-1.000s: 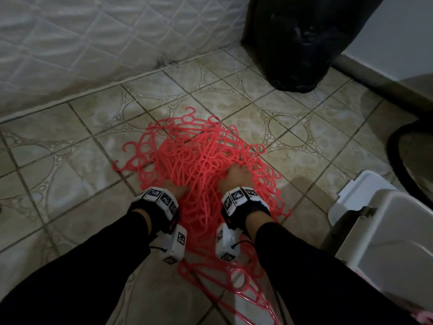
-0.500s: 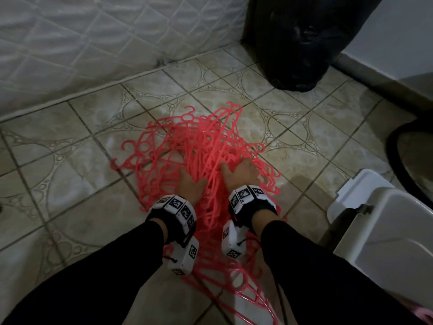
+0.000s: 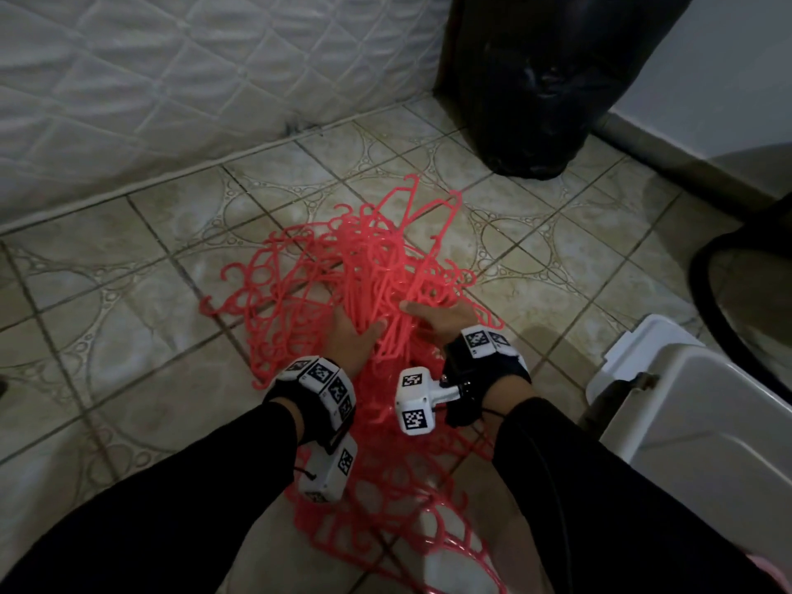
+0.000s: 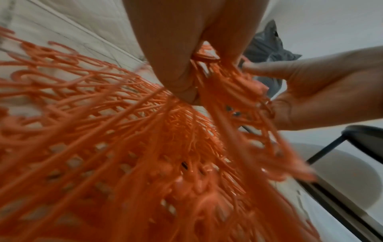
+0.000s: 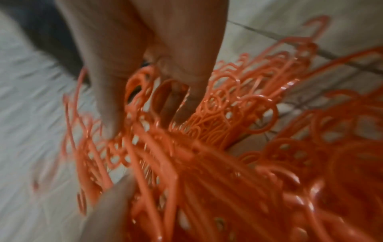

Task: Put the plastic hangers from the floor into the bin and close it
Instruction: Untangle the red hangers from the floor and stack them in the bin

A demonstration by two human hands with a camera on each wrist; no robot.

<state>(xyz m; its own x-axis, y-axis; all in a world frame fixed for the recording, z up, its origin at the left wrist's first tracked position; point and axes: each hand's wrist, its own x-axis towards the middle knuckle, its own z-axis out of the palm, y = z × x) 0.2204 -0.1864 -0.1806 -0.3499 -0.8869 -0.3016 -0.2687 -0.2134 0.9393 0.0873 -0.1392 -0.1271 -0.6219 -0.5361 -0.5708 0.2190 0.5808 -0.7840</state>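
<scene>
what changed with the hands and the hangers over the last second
Both hands, the left hand and the right hand, went from lying on the flat pile to digging in and gripping the hangers, squeezing them together into a tighter bunch whose far end now tips up off the floor. Some hangers near the person remain spread flat. The white bin and the black bag have not moved.

Both my arms reach forward and down, black sleeves to the wrists. My left hand (image 3: 349,336) curls its fingers (image 4: 180,78) into the hangers (image 3: 364,267), and my right hand (image 3: 441,315) clasps the same bundle, thumb spread, grip closed.
</scene>
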